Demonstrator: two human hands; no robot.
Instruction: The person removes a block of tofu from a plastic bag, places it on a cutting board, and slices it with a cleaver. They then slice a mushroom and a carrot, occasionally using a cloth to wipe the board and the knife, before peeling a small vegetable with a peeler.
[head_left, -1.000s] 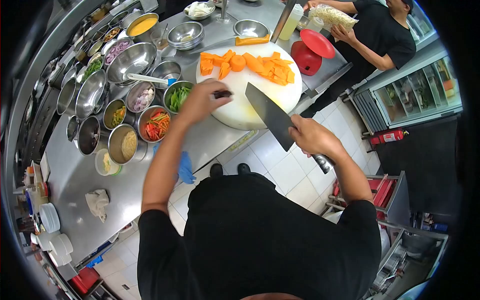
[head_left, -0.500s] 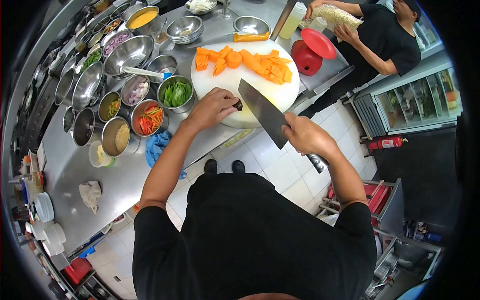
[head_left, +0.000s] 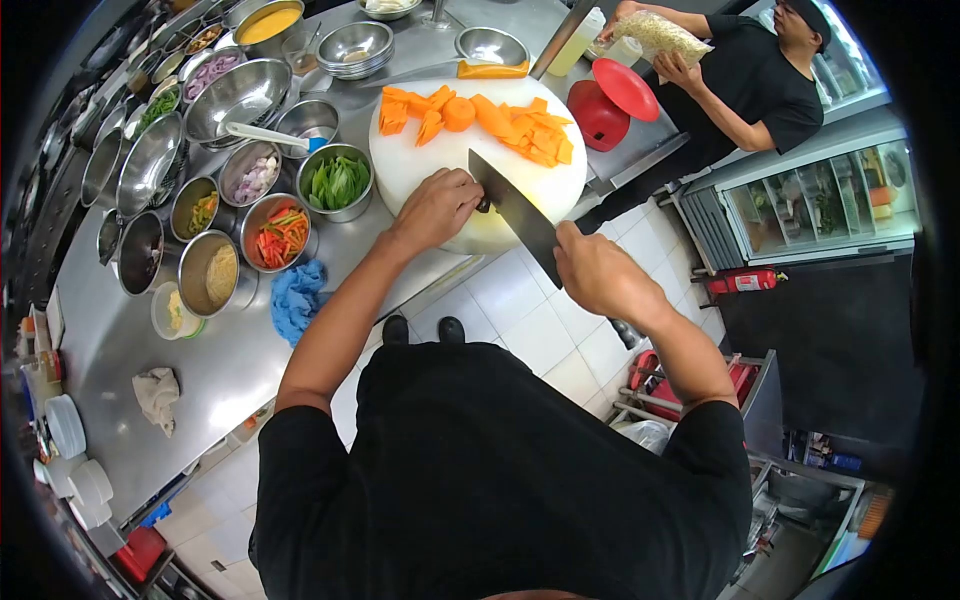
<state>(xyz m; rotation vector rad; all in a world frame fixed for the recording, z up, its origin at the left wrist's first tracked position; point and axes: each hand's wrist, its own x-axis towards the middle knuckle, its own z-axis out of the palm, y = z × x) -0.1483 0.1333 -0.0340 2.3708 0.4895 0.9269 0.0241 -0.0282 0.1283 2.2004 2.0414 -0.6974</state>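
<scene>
My right hand [head_left: 606, 272] is closed round a cleaver [head_left: 515, 215], its wide blade slanting across the near part of a round white cutting board [head_left: 405, 165]. On the board, my left hand [head_left: 436, 208] pinches a small dark piece of food [head_left: 484, 205] just left of the blade. The fingers cover most of that piece, and its kind cannot be made out. Cut orange carrot pieces [head_left: 535, 135] lie along the board's far side, among them a thick carrot chunk [head_left: 459, 114].
Left of the board stand metal bowls of green leaves [head_left: 338, 183], red pepper strips [head_left: 282, 235] and other ingredients. A blue cloth [head_left: 297, 300] lies near the table edge. A red container [head_left: 600, 115] is at right. Beyond it, a co-worker [head_left: 760, 80] holds a bag.
My left hand and the cleaver blade have come closer together at the dark piece. The whole view has shifted slightly, with the table and bowls now further left.
</scene>
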